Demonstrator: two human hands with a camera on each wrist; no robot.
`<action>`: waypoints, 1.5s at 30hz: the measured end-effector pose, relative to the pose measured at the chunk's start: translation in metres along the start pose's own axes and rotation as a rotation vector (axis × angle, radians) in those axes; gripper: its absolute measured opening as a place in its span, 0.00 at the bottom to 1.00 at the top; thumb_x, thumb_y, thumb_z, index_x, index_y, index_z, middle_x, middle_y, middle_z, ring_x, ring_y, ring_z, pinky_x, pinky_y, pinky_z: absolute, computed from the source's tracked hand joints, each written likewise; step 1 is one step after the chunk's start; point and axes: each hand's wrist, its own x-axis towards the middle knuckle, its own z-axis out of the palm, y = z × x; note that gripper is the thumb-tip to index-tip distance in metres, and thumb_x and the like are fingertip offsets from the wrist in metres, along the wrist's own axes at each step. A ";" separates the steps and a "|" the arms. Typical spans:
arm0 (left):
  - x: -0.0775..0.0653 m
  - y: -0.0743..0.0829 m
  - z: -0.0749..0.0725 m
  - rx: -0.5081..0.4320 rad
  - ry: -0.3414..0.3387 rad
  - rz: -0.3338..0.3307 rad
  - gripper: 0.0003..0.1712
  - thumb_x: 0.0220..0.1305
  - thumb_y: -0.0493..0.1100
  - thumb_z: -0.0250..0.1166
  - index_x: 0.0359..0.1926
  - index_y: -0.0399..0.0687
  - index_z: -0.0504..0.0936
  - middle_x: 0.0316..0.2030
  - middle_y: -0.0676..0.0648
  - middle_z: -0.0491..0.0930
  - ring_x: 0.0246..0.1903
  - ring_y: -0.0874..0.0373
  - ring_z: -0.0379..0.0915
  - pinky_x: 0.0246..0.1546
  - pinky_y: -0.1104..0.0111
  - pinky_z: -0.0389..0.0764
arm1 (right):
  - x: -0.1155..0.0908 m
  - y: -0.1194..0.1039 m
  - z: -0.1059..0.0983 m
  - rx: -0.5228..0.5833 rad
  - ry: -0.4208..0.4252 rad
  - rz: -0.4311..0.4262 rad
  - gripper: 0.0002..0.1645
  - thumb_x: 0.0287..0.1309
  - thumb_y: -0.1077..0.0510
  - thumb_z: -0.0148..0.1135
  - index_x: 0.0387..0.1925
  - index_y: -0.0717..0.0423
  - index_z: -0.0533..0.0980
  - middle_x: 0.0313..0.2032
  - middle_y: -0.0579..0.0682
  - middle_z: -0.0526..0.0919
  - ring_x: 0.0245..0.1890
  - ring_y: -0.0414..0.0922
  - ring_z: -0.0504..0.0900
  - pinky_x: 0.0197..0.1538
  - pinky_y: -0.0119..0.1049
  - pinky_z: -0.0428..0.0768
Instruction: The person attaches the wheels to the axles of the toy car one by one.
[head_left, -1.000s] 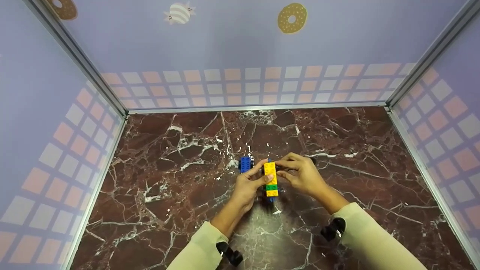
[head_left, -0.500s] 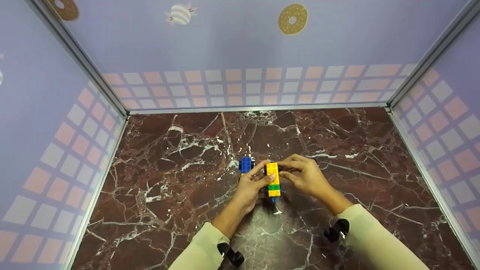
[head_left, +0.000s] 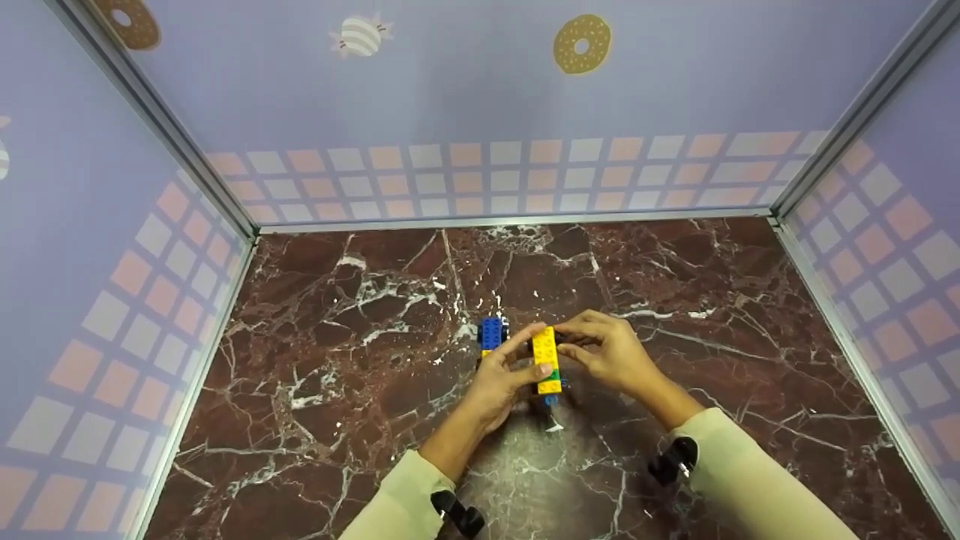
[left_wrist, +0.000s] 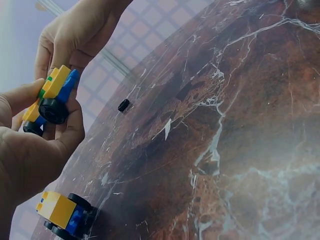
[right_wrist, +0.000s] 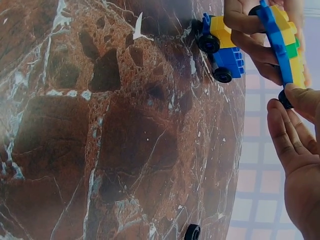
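My left hand (head_left: 499,375) grips a toy brick car (head_left: 544,345), thumb on top near its green brick and fingers along its side. The car has a yellow brick top with a green band, a blue base (right_wrist: 272,37) and black wheels (left_wrist: 53,111). It is held raised off the table. At the car's far right corner, my right hand (head_left: 611,352) pinches a black wheel (right_wrist: 285,99) between thumb and fingertips. Just left of the held car, a second brick car (head_left: 491,332), blue and yellow with black wheels, stands on the table, partly hidden by my left hand in the head view.
A loose black tyre (left_wrist: 123,105) lies on the dark red marbled tabletop (head_left: 360,435), beyond my right hand. Purple panels with pink and white squares enclose the table at the back (head_left: 480,97) and both sides.
The held car has shifted slightly to the right. My left thumb has slid along its top toward the near end, onto the green brick. My right fingers remain at the wheel.
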 end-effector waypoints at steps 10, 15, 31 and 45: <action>0.000 0.000 0.002 0.001 -0.023 0.014 0.26 0.72 0.26 0.68 0.66 0.25 0.71 0.58 0.41 0.73 0.45 0.55 0.86 0.46 0.65 0.95 | -0.002 0.003 0.001 0.025 -0.010 0.016 0.20 0.65 0.67 0.78 0.58 0.62 0.89 0.44 0.59 0.89 0.45 0.53 0.93 0.51 0.41 0.95; 0.001 -0.002 0.002 -0.005 -0.036 0.028 0.26 0.72 0.26 0.68 0.66 0.24 0.70 0.59 0.40 0.75 0.43 0.56 0.86 0.45 0.64 0.95 | -0.002 0.003 0.001 0.023 -0.010 0.009 0.20 0.64 0.69 0.78 0.57 0.63 0.89 0.44 0.61 0.89 0.44 0.54 0.93 0.50 0.40 0.95; 0.004 -0.005 0.002 0.071 0.025 0.121 0.24 0.69 0.27 0.71 0.61 0.20 0.75 0.70 0.41 0.63 0.50 0.54 0.78 0.46 0.72 0.91 | -0.001 0.004 0.001 0.036 -0.028 0.029 0.20 0.65 0.69 0.77 0.58 0.63 0.88 0.46 0.59 0.89 0.46 0.55 0.93 0.51 0.39 0.95; 0.004 -0.003 0.001 0.087 0.004 0.138 0.24 0.70 0.27 0.70 0.63 0.21 0.76 0.75 0.38 0.63 0.45 0.52 0.82 0.47 0.71 0.91 | -0.001 0.003 0.001 0.036 -0.040 0.026 0.20 0.65 0.69 0.77 0.59 0.64 0.88 0.46 0.57 0.88 0.47 0.56 0.93 0.52 0.41 0.95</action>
